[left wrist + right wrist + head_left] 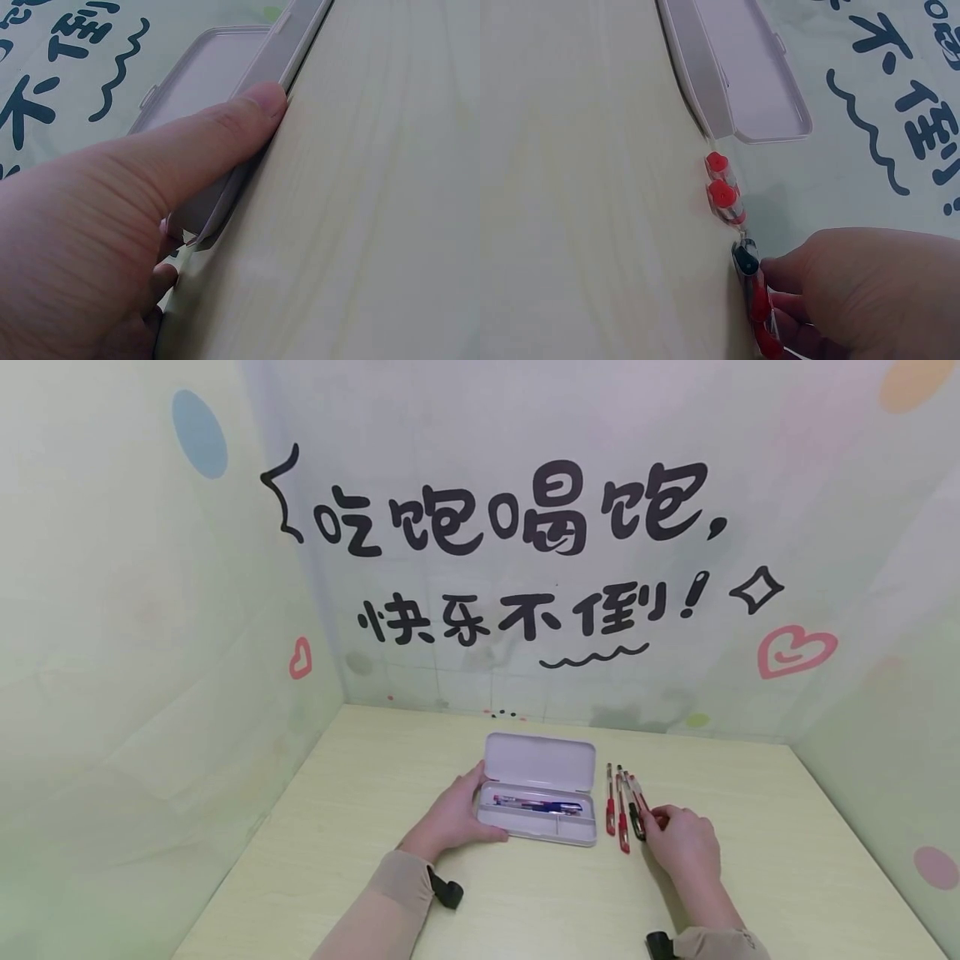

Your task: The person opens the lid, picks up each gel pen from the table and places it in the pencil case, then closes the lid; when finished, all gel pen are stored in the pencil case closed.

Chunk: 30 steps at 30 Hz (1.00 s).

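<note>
An open pencil case (537, 838), pale lilac, lies with its lid (540, 762) tipped back; blue and red pens (536, 804) rest in its rear compartment. My left hand (453, 817) grips the case's left end, thumb along the front side (247, 169) and fingers round the end. Right of the case, several red and black pens lie side by side, among them a red pen (611, 810) and a black one (637, 823). My right hand (686, 847) pinches at the rightmost red pens (760, 300), beside the black pen (746, 259); its far fingers are partly hidden.
The pale wooden table (300, 860) is bounded by a printed back wall (450, 685) and side walls (150, 693). Both forearms, in beige sleeves (390, 902) with black wrist devices (447, 892), reach in from the front edge.
</note>
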Tool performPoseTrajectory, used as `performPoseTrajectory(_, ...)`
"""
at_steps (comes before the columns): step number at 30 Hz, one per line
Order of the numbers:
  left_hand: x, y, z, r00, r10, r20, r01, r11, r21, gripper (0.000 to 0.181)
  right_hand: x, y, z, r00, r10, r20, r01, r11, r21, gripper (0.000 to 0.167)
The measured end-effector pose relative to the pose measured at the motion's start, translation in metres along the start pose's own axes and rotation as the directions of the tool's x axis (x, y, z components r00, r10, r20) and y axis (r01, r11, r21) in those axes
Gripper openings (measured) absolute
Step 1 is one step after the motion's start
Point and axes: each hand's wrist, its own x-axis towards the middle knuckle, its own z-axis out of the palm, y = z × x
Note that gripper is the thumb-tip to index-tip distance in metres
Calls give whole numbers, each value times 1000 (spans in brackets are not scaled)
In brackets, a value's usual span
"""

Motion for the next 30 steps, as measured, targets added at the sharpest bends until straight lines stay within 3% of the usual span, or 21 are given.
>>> performPoseTrajectory(6,1,1,-1,1000,10,-4,-10,1000,-5,142,1,-2,2,999,33,17,-34,998,58,41)
performPoseTrajectory(19,1,0,0,999,34,-3,-34,999,0,142,-3,-1,5,995,90,-36,-85,990,109,35)
performPoseTrajectory(26,0,0,-1,1000,27,-4,-27,1000,-5,142,0,-4,3,995,71,-68,-64,993,102,36)
performPoseTrajectory(30,0,0,-1,1000,20,-2,-20,1000,-3,143,2,-11,3,995,10,-99,1,994,112,39)
